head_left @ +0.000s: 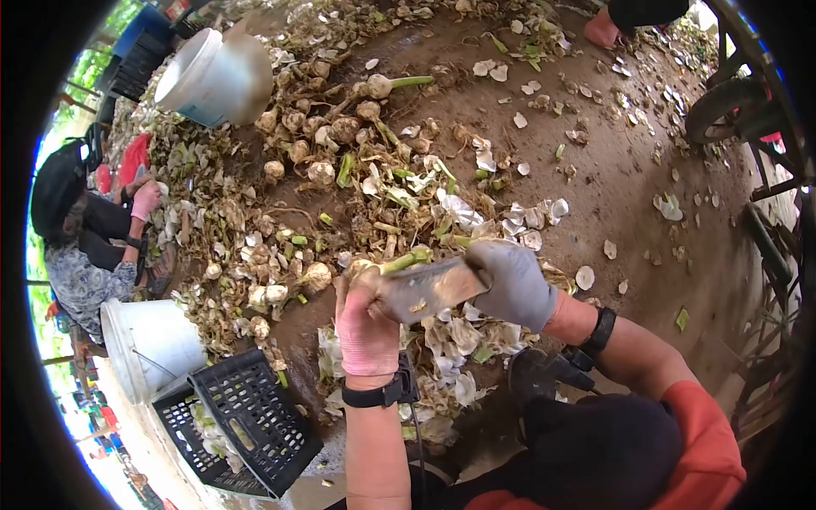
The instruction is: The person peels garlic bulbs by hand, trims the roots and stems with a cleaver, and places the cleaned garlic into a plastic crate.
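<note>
By the fingers of the left hand (368,327), in a pink glove, a bulb (365,270) is gripped; they are curled around it, though blur hides the exact placing of the tips. Its green stem (406,260) is pointed rightward, just above the blade of a wide knife (433,291). The knife is held by the right hand (512,285), in a grey glove, with the fingers closed together around the handle end. Whether the blade is touching the stem cannot be told.

Beneath the hands, the ground (629,204) is strewn with peeled skins (463,336). Beyond them, a heap of bulbs with roots (344,129) is spread toward the far edge of the ground. A white bucket (191,81) is seen at the far left corner; another bucket (161,344) is tilted at the left edge, beside a black crate (255,416). Near that edge, a bulb is handled by another person (89,268).
</note>
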`<state>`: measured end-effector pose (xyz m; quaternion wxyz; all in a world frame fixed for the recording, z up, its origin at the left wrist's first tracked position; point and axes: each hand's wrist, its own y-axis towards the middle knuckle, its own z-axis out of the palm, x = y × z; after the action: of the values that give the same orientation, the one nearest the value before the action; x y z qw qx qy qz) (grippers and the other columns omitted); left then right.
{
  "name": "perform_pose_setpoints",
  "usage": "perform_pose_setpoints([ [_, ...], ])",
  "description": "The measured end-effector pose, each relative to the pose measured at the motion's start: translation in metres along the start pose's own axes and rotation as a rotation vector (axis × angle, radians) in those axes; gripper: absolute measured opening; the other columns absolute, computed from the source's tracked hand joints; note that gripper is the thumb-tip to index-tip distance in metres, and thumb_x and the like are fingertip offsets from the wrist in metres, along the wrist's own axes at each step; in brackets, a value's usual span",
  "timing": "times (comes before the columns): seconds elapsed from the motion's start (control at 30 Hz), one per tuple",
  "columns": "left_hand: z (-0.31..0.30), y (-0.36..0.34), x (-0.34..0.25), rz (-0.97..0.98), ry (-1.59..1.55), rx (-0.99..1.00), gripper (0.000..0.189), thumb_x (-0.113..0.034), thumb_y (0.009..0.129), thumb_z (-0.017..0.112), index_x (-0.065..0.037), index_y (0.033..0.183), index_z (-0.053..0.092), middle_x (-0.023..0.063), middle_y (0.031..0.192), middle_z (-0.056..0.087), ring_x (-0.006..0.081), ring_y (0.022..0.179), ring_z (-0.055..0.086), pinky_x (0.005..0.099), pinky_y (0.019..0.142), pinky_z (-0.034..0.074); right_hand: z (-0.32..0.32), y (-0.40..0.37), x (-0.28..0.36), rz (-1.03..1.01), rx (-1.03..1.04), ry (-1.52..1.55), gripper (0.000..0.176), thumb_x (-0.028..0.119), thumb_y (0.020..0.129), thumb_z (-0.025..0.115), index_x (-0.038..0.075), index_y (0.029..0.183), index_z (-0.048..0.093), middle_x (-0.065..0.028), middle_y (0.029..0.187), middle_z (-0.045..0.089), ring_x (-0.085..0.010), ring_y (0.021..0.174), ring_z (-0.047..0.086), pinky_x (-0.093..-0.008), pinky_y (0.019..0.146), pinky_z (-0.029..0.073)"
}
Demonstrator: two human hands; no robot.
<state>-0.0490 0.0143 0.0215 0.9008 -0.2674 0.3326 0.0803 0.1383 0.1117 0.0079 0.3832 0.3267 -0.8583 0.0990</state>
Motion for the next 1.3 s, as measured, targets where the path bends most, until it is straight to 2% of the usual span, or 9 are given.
perform_pose_setpoints([
  [0.23, -0.01, -0.005, 0.033, -0.047, -0.269, -0.024, 0.045, -0.043, 0.093, 0.058, -0.008, 0.122, 0.056, 0.015, 0.124, 0.059, 0.0319, 0.118, 0.056, 0.0479, 0.104, 0.044, 0.001, 0.009, 0.018, -0.032, 0.103, -0.05, 0.028, 0.019, 0.071, 0.073, 0.008, 0.092, 0.058, -0.0113, 0.079, 0.061, -0.0326, 0.078, 0.065, -0.0415, 0.066, 0.051],
  [0.33, -0.004, -0.009, 0.027, -0.107, -0.253, -0.1, 0.035, -0.039, 0.096, 0.052, -0.008, 0.111, 0.057, 0.0074, 0.099, 0.062, 0.0235, 0.087, 0.059, 0.038, 0.078, 0.049, 0.009, 0.011, -0.003, -0.088, 0.091, 0.028, 0.028, 0.02, 0.072, 0.074, 0.009, 0.095, 0.062, -0.0106, 0.08, 0.064, -0.029, 0.078, 0.067, -0.0397, 0.069, 0.054],
  [0.4, 0.02, -0.015, 0.011, -0.142, -0.103, -0.103, 0.031, -0.037, 0.096, 0.048, -0.007, 0.103, 0.057, 0.003, 0.082, 0.056, 0.0163, 0.064, 0.046, 0.0304, 0.059, 0.04, 0.007, 0.018, -0.042, 0.223, 0.216, -0.16, 0.023, 0.019, 0.074, 0.073, 0.01, 0.093, 0.065, -0.0124, 0.083, 0.068, -0.0276, 0.079, 0.069, -0.0383, 0.071, 0.055],
  [0.6, -0.044, 0.006, -0.006, 0.024, 0.01, -0.242, 0.025, -0.031, 0.087, 0.062, -0.012, 0.103, 0.059, 0.0044, 0.09, 0.063, 0.016, 0.078, 0.056, 0.0289, 0.069, 0.045, 0.007, 0.012, -0.046, 0.209, 0.116, -0.022, 0.027, 0.021, 0.075, 0.071, 0.005, 0.095, 0.064, -0.0189, 0.083, 0.066, -0.0365, 0.08, 0.066, -0.044, 0.07, 0.052],
  [0.7, -0.085, 0.013, -0.04, 0.367, 0.758, -0.736, 0.047, -0.005, 0.077, 0.068, -0.006, 0.121, 0.05, 0.0089, 0.111, 0.055, 0.0227, 0.098, 0.055, 0.0407, 0.095, 0.045, 0.009, 0.022, -0.045, 0.249, 0.141, 0.017, 0.028, 0.021, 0.075, 0.071, 0.003, 0.095, 0.063, -0.0194, 0.083, 0.066, -0.0378, 0.081, 0.066, -0.0439, 0.071, 0.052],
  [0.83, -0.107, 0.037, -0.069, 0.582, 1.208, -0.884, 0.06, 0.001, 0.081, 0.065, -0.003, 0.137, 0.044, 0.0156, 0.135, 0.049, 0.0285, 0.119, 0.051, 0.0423, 0.105, 0.041, 0.018, 0.033, -0.053, 0.322, 0.137, 0.107, 0.029, 0.023, 0.076, 0.071, 0.002, 0.095, 0.063, -0.0204, 0.084, 0.066, -0.0389, 0.082, 0.065, -0.0439, 0.072, 0.051],
  [0.97, -0.063, 0.108, -0.06, 0.32, 1.355, -0.465, 0.062, -0.011, 0.081, 0.071, -0.007, 0.137, 0.045, 0.0179, 0.142, 0.044, 0.0306, 0.127, 0.048, 0.045, 0.11, 0.037, 0.037, 0.042, -0.069, 0.406, 0.164, 0.088, 0.028, 0.023, 0.076, 0.069, 0.002, 0.095, 0.063, -0.0209, 0.083, 0.066, -0.0392, 0.081, 0.065, -0.0443, 0.072, 0.051],
  [1.13, -0.033, 0.216, -0.052, 0.22, 1.768, -0.619, 0.08, -0.027, 0.079, 0.078, -0.008, 0.143, 0.035, 0.0233, 0.139, 0.044, 0.0377, 0.127, 0.047, 0.0429, 0.107, 0.041, 0.041, 0.049, -0.074, 0.427, 0.19, 0.073, 0.026, 0.023, 0.077, 0.068, 0.003, 0.093, 0.061, -0.0205, 0.079, 0.064, -0.0401, 0.079, 0.064, -0.0447, 0.07, 0.05],
  [1.3, -0.049, 0.243, -0.049, 0.224, 1.782, -0.627, 0.064, -0.024, 0.071, 0.082, -0.006, 0.124, 0.052, 0.0195, 0.128, 0.053, 0.0352, 0.116, 0.054, 0.0446, 0.096, 0.047, 0.038, 0.054, -0.074, 0.425, 0.206, 0.092, 0.025, 0.023, 0.077, 0.067, 0.003, 0.092, 0.061, -0.0212, 0.08, 0.064, -0.0408, 0.08, 0.063, -0.0448, 0.07, 0.049],
])
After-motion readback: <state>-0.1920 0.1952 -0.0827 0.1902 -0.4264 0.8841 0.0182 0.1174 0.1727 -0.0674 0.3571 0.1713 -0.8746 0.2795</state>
